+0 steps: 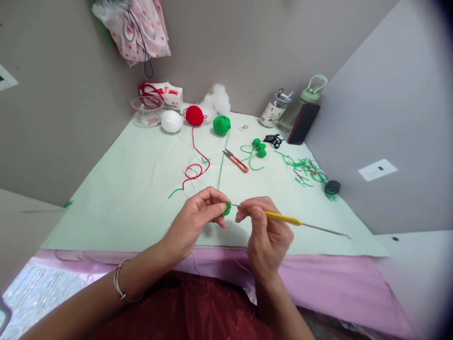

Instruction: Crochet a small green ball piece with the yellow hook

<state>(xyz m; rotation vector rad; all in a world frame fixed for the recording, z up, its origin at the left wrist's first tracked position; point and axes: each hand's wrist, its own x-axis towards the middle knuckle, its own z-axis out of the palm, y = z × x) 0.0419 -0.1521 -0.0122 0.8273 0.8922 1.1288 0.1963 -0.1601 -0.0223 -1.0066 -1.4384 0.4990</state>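
Note:
Near the table's front edge, my left hand (200,215) pinches a small green crochet piece (227,208) between thumb and fingers. My right hand (267,231) is closed around the yellow handle of a crochet hook (283,217). One metal end of the hook points left and meets the green piece; the other sticks out to the right. From the green yarn ball (222,125) a strand runs down the table toward my left hand. Exactly how the yarn loops on the hook tip is too small to tell.
Orange-handled thread snips (236,162) lie mid-table, beside small green crocheted balls (261,153). Behind are a red yarn ball (194,115), a white yarn ball (171,121) and white stuffing (216,100). At right stand a phone (304,124), a bottle (295,111) and yarn scraps (306,170).

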